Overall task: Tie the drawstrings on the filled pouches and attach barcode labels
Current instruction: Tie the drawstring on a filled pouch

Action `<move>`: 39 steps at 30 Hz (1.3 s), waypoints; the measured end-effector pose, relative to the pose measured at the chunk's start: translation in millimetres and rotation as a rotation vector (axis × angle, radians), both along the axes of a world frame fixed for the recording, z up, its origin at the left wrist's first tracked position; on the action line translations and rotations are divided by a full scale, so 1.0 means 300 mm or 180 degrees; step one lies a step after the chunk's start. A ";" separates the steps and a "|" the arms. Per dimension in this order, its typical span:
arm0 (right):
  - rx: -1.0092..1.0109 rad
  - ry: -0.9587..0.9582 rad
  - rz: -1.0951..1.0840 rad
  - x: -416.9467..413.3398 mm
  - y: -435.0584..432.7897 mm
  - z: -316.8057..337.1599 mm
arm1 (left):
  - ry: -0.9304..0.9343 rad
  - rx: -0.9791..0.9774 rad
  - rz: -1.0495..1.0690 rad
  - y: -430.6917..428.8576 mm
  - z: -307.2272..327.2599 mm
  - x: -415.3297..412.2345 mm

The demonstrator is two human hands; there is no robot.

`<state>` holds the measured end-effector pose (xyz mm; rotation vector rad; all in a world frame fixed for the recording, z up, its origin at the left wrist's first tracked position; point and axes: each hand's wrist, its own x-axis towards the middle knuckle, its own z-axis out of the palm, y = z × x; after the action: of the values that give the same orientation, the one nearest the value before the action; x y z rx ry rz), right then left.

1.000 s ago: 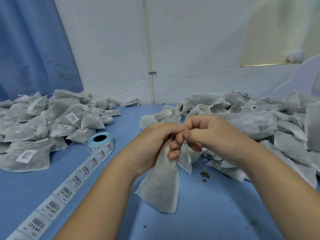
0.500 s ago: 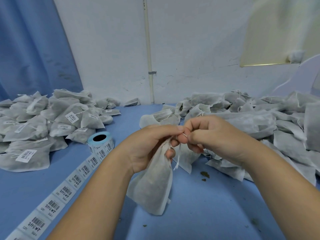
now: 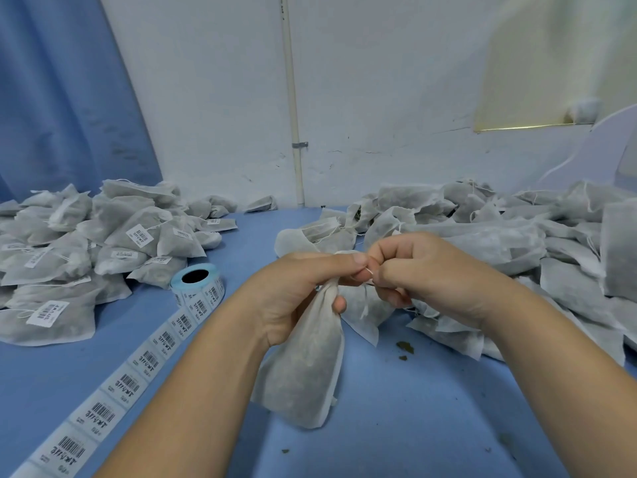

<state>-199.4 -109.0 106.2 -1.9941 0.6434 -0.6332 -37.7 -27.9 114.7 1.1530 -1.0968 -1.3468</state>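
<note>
Left hand (image 3: pixel 303 298) grips a pouch (image 3: pixel 303 370) by the neck, right hand (image 3: pixel 424 274) pinches its drawstring (image 3: pixel 368 270); labelled pouches (image 3: pixel 138 219) pile left, an untied heap (image 3: pixel 482 236) waits right.

only two arms and two hands of the person can be seen. the left arm (image 3: pixel 193 391) is bare all the way down to the wrist, and the right arm (image 3: pixel 558 357) is bare the same way. the left hand (image 3: pixel 300 291) and the right hand (image 3: pixel 424 274) are bare too. the left thumb nail (image 3: pixel 360 259) is short and plain, cut close.
</note>
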 end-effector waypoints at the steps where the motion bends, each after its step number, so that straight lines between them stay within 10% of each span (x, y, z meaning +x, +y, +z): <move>1: -0.0008 0.0005 0.0005 -0.001 -0.001 -0.001 | -0.0024 -0.0033 0.0036 0.000 0.000 -0.002; 12: 0.0137 -0.0207 0.0096 -0.012 -0.018 0.001 | -0.1207 -0.0664 0.0731 -0.020 -0.017 -0.012; 39: 0.0223 -0.0527 -0.0544 0.005 0.067 0.080 | -0.0483 -0.0827 0.0733 -0.039 -0.042 -0.022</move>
<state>-198.0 -88.9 130.0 -1.8124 0.7294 -0.8576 -44.4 -39.6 102.0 1.1611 -1.1694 -0.9221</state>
